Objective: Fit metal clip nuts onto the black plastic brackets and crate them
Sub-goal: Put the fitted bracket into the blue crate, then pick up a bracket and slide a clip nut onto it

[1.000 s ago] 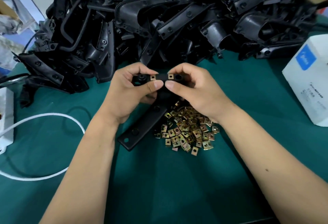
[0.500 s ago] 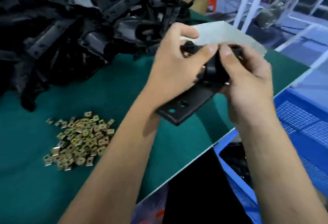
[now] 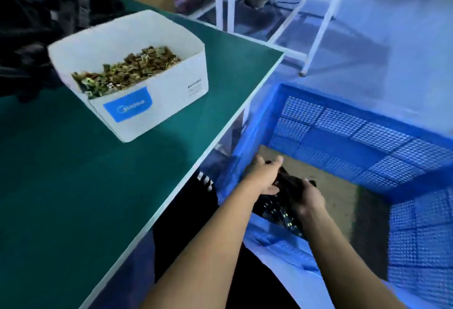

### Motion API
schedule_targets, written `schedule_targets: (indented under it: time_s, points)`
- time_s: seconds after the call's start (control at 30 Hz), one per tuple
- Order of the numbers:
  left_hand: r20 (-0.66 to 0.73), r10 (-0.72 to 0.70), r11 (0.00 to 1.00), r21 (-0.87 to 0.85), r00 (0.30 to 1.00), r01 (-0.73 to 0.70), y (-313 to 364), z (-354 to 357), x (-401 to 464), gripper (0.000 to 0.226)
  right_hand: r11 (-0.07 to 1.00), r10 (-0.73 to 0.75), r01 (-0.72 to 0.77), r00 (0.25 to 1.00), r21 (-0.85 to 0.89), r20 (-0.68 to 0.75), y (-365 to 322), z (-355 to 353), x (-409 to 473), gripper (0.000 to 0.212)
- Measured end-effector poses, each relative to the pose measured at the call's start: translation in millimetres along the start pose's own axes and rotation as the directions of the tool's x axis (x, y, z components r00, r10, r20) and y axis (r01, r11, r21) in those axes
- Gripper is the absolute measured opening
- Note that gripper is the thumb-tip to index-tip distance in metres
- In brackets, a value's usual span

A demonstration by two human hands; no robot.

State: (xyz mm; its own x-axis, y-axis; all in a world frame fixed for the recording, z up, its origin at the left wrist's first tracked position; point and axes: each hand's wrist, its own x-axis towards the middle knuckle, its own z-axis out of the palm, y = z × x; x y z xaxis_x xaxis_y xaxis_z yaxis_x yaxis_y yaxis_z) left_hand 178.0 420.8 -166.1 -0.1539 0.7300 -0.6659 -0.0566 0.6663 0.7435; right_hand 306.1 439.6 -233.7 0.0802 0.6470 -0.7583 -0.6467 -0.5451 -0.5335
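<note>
Both hands are inside the blue crate [image 3: 343, 122]: left hand [image 3: 266, 174] and right hand [image 3: 310, 198] grip a black bracket [image 3: 290, 182] above other brackets [image 3: 274, 208].

Matt green table mat [image 3: 73, 174], perforated blue plastic crate [image 3: 343, 127], white cardboard box [image 3: 157, 103], brassy metal clip nuts [image 3: 127, 68]

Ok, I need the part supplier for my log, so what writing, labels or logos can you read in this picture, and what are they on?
Nothing can be read for certain.
White box, blue label: a white logo and word, too blurred to read.
White box, right side: a block of small black print, too small to read.
Dark clothing near the table edge: white marks, blurred, unreadable.
Blue crate: no writing visible.
</note>
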Motion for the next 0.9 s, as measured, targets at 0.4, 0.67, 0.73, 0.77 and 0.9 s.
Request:
schedule_targets:
  time_s: [0.4,0.67,0.73,0.77,0.9]
  points:
    - [-0.252,0.261,0.965,0.052,0.932,-0.257,-25,3,4,0.022,0.991,-0.048,0.049,0.999,-0.128,0.009,16,26,-5,0.04]
    - [-0.296,0.894,0.411,0.247,0.336,-0.877,89,-44,-109,0.013,0.52,-0.722,0.822,0.569,-0.234,0.394,-28,130,-141,0.012]
    - [-0.389,0.898,0.289,0.17,0.205,-0.942,101,-77,-143,0.016,0.333,-0.791,0.938,0.331,-0.092,0.515,-23,155,-185,0.012]
    - [-0.452,0.878,0.245,0.146,0.156,-0.958,103,-96,-158,0.018,0.269,-0.788,0.963,0.23,-0.016,0.571,-16,166,-205,0.016]
    - [-0.719,0.695,0.235,0.222,0.003,-0.946,75,-196,-207,0.02,0.248,-0.487,0.966,0.058,0.074,0.871,65,210,-277,0.015]
